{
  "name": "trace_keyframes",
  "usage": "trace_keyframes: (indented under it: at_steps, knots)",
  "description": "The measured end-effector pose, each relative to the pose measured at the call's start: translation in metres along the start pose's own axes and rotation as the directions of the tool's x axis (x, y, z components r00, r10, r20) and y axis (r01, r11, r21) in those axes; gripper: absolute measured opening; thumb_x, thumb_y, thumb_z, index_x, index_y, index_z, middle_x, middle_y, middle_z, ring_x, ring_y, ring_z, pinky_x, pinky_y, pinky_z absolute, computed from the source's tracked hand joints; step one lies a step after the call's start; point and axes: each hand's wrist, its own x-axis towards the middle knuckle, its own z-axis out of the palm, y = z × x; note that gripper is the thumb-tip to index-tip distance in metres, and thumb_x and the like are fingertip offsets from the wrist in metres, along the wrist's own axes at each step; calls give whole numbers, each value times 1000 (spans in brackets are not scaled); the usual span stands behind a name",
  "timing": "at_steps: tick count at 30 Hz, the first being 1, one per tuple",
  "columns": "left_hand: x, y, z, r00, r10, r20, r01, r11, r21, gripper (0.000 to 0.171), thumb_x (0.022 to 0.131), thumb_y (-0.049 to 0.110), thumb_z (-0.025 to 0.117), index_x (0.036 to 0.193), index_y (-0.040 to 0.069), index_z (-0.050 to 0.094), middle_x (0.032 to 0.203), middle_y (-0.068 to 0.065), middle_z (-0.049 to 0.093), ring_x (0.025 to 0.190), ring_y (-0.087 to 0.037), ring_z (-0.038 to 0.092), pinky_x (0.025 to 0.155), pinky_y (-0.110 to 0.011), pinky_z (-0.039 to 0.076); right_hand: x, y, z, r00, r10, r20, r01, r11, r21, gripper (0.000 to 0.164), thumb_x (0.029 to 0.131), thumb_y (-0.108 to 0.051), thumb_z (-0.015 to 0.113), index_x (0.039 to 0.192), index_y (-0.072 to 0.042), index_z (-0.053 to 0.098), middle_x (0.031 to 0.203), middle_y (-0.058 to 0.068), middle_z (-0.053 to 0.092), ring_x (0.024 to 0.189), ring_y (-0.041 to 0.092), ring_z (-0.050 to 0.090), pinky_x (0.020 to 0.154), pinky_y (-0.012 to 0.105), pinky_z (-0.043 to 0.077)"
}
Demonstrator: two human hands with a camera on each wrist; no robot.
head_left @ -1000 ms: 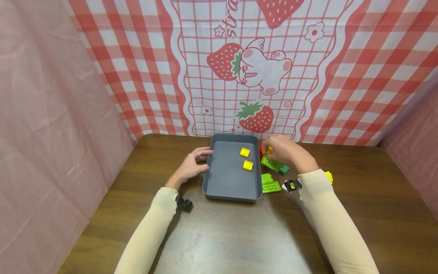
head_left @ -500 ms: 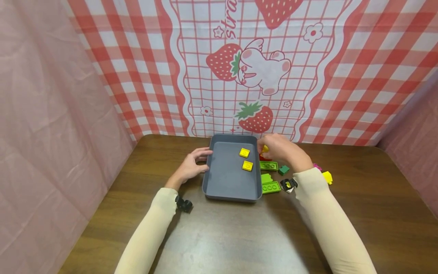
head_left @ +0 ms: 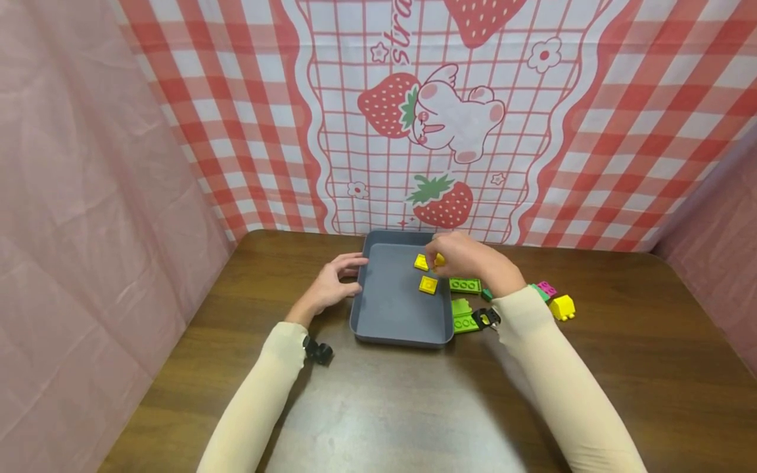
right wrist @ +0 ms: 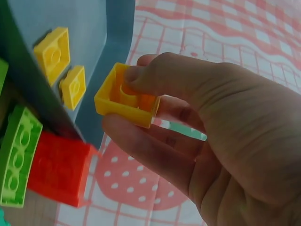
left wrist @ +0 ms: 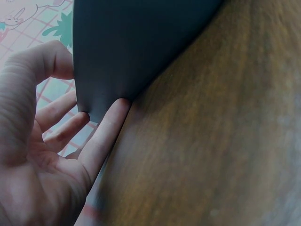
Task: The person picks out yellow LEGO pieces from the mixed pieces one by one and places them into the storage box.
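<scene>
A grey tray lies on the wooden table. My left hand is at its left side, and in the left wrist view the fingertips touch the tray's dark outer wall. Over the tray's right side, my right hand pinches a yellow brick between thumb and fingers, its hollow underside showing in the right wrist view. Two other yellow bricks lie on the tray floor, a nearer one and a farther one partly behind my right fingers.
Along the tray's right side lie green bricks and a red brick. Farther right are a yellow block and a pink brick, near my right sleeve. A strawberry-print cloth hangs behind the table.
My right hand has carried the yellow brick leftward from the bricks beside the tray to over the tray. A green brick next to the tray has turned. My left hand stays put.
</scene>
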Motion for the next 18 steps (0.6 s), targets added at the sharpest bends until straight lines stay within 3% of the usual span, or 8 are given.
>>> trace_keyframes:
  at_steps: [12, 18]
  knots:
    - [0, -1, 0, 1000, -5, -8, 5, 1000, -4, 59, 80, -7, 66, 138, 1, 58, 157, -14, 41, 127, -39, 54, 87, -45, 62, 17, -29, 1, 995, -70, 73, 68, 997, 37, 7, 84, -8, 73, 85, -14, 72, 90, 3, 63, 79, 21, 57, 70, 37, 55]
    - [1, -1, -1, 1000, -12, -6, 12, 1000, -1, 59, 80, -6, 66, 138, 2, 58, 157, -13, 41, 127, -39, 54, 87, -44, 62, 20, -37, -1, 984, -76, 160, 54, 988, 142, 7, 86, -11, 75, 88, -17, 73, 95, -1, 67, 79, 17, 60, 67, 33, 57]
